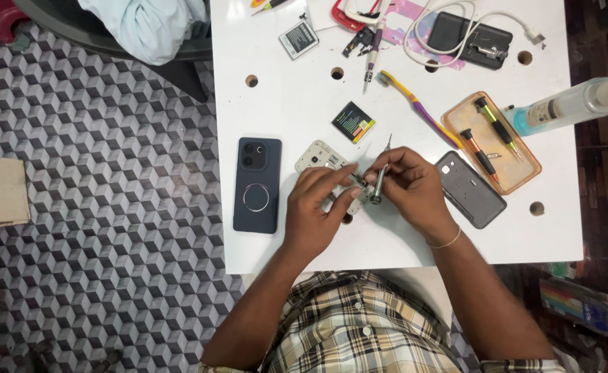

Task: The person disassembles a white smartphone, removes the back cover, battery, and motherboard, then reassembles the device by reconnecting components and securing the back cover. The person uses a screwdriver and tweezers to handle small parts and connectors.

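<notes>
My left hand (315,207) presses down on an opened pale phone body (320,157) lying on the white table (283,97), fingers pinching a small part at its edge. My right hand (409,183) grips a thin metal screwdriver (380,174), held nearly upright beside my left fingertips over the phone body. The lower half of the phone body is hidden under both hands.
A dark blue phone (257,184) lies face down on the left. A grey back cover (469,188) lies right of my hand. An orange tray (518,166) holds screwdrivers. A small battery (353,122), a toothbrush (414,103), a spray bottle (573,103) and cables sit further back.
</notes>
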